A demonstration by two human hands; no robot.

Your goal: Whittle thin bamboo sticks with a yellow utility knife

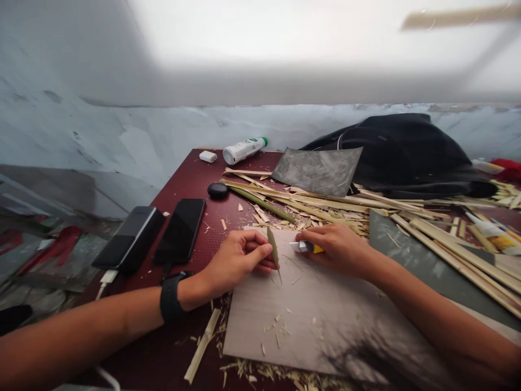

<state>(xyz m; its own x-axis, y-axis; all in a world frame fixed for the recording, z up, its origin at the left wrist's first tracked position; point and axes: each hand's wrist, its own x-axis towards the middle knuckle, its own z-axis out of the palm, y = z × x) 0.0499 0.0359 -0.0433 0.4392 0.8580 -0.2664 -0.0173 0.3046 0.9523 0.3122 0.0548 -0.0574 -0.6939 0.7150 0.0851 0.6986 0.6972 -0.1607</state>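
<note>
Between the thumb and fingers of my left hand is a thin, pointed green bamboo piece, held upright above a pale board. My right hand is closed around a yellow utility knife, its blade pointing left toward the bamboo piece. A gap separates blade and bamboo. Small shavings lie scattered on the board below both hands.
A phone, a power bank and a black oval case lie at left. Behind are a white bottle, a grey sheet and a black bag. Bamboo strips spread across the right.
</note>
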